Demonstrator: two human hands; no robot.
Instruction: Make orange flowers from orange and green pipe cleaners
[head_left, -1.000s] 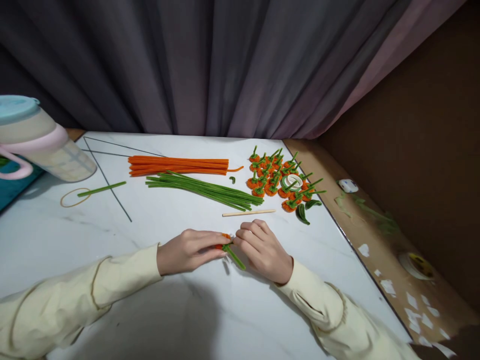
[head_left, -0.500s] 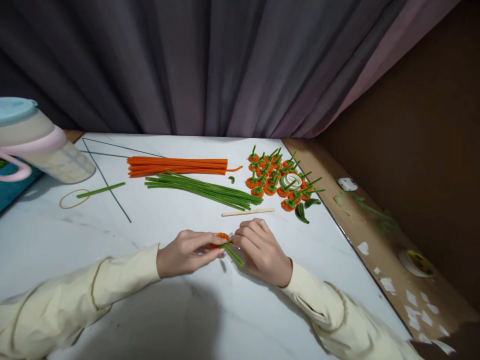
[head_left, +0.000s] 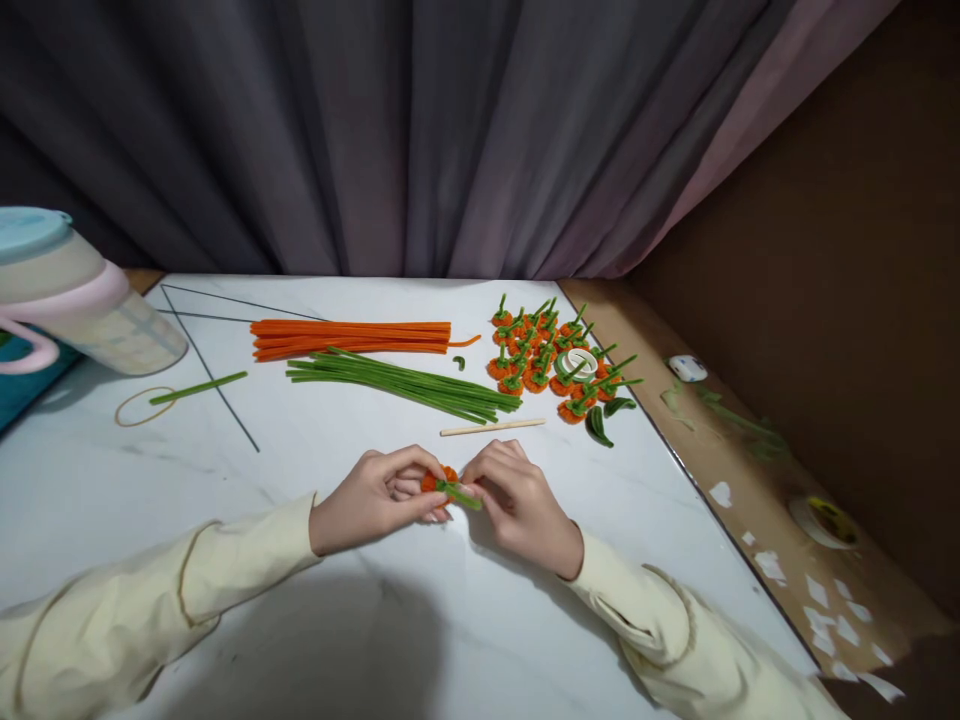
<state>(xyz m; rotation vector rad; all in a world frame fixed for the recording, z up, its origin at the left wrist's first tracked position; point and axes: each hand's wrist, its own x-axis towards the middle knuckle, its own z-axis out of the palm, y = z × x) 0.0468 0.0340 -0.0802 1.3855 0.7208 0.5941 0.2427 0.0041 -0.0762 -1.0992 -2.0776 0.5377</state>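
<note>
Over the near middle of the table, my left hand [head_left: 382, 497] is closed, thumb and fingers pinching a small orange pipe-cleaner pumpkin [head_left: 429, 482]. Its green pipe-cleaner stem [head_left: 463, 497] points right. My right hand [head_left: 523, 505] is closed too, its thumb and fingertips pinching the stem's end close to the pumpkin. Just beyond my hands lies a thin wooden stick [head_left: 493, 428]. Farther off are a bundle of green pipe cleaners [head_left: 405, 384] and a bundle of orange pipe cleaners [head_left: 352, 339]. Several finished pipe-cleaner pumpkins [head_left: 536, 375] with green stems stand grouped at the back right.
Among the pumpkins sits a roll of white tape [head_left: 577, 364], with curled dark green pieces [head_left: 598, 427] beside them. A lidded cup [head_left: 112, 310] stands at left, near a rubber band [head_left: 135, 408] and one green pipe cleaner [head_left: 198, 388]. Paper scraps [head_left: 821, 620] litter the brown right side.
The pumpkin has turned so its green top and stem face up more, the stem swinging from lower right to nearly rightward. My right fingers have shifted onto the stem.
</note>
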